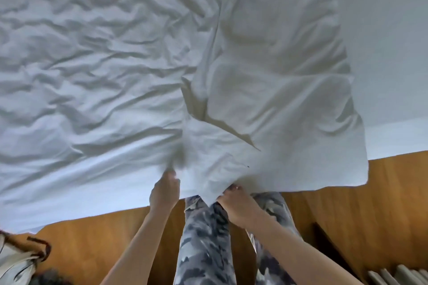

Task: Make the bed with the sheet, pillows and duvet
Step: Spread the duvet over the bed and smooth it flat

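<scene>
**Duvet gripped at its near edge by both hands**

Duvet [273, 76], white and creased, lies down the centre-right of the frame, its lower edge hanging past the edge of the bed [69, 183] above the wooden floor [111, 233]. A folded flap of it runs diagonally through the middle of the picture. Left of it, the crumpled white sheet [92, 53] fills the upper left and centre left. The left hand [165, 192], at lower centre, has its fingers curled into a bunch of white cloth where duvet and sheet meet; which layer it holds I cannot tell. The right hand [236, 203], just to its right, pinches the duvet's low hanging corner with curled fingers. Camouflage-patterned trousers [203, 245] show beneath the hands. A radiator [398, 275] sits at the lower right corner, and a pale bag [20, 259] at the lower left
</scene>
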`<state>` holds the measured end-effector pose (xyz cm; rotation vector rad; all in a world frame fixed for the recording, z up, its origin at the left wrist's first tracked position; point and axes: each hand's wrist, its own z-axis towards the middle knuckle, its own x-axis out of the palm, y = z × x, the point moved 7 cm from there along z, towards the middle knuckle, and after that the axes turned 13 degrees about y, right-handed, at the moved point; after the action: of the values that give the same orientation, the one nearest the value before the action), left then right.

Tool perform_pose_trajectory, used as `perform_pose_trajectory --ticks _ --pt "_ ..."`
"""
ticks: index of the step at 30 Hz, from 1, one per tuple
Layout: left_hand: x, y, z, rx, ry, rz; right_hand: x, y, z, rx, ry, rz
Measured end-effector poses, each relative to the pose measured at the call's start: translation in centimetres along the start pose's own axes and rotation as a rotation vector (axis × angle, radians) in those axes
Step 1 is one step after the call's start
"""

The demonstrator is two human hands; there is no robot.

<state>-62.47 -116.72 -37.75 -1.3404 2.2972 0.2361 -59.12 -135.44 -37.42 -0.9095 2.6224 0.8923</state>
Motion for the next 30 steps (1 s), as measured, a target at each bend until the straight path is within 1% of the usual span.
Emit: perform_pose_trajectory --ticks 2,4,5,6,8,9,10,11,12,14,15,17,19,21,24,26,28,30 --pt "-1.8 -1.4 1.0 0.038 -0.158 -0.211 0.3 -1.0 -0.3 -0.052 -0.079 0.048" --pt "-3.8 -4.4 2.0 0.109 -0.265 -0.349 -0.7 -2.0 -1.3 -0.091 -0.234 0.108" --pt "-4.6 -6.2 2.7 0.148 -0.286 -0.382 -1.5 -2.6 -1.9 -0.096 -0.345 0.081" --pt "-5.2 -8.1 3.6 0.182 -0.278 -0.402 -2.8 -3.3 -2.7 -0.081 -0.503 0.051" --pt "-6.0 -11.4 5.7 0.216 -0.209 -0.435 -5.9 -5.7 -4.1 0.041 -0.837 0.063" --pt "-6.4 -12.6 6.8 0.206 -0.172 -0.460 -7.3 -6.9 -4.3 0.135 -0.931 0.076" --pt "-6.6 -13.4 7.8 0.190 -0.147 -0.480 -8.6 -8.1 -3.9 0.223 -0.947 0.117" --pt "-6.9 -14.1 8.5 0.187 -0.138 -0.466 -9.7 -9.1 -3.2 0.298 -0.915 0.164" --pt "-7.3 -14.5 9.0 0.197 -0.148 -0.412 -10.7 -9.6 -2.3 0.335 -0.855 0.237" --pt "-8.0 -14.5 9.2 0.237 -0.205 -0.309 -12.0 -9.2 0.1 0.331 -0.691 0.402" --pt "-8.3 -13.9 8.9 0.265 -0.244 -0.292 -12.2 -8.0 1.3 0.309 -0.593 0.412" --pt "-8.6 -11.6 7.4 0.338 -0.308 -0.302 -11.5 -3.8 3.3 0.200 -0.474 0.314" --pt "-8.7 -7.3 5.4 0.361 -0.365 -0.348 -9.0 1.9 4.4 0.005 -0.361 0.287" --pt "-7.9 -1.6 3.5 0.279 -0.383 -0.387 -5.6 7.2 5.2 -0.149 -0.215 0.301" --pt "-4.7 5.8 2.4 0.107 -0.334 -0.420 -1.5 11.7 6.1 -0.232 -0.034 0.329" --pt "-2.9 7.9 3.4 0.045 -0.289 -0.412 -0.1 12.3 6.5 -0.259 0.003 0.326" --pt "-2.6 7.7 4.8 0.014 -0.256 -0.348 0.3 11.9 6.5 -0.312 -0.022 0.267" --pt "-3.2 6.5 6.0 -0.012 -0.262 -0.307 -0.4 10.4 5.9 -0.322 -0.063 0.245"
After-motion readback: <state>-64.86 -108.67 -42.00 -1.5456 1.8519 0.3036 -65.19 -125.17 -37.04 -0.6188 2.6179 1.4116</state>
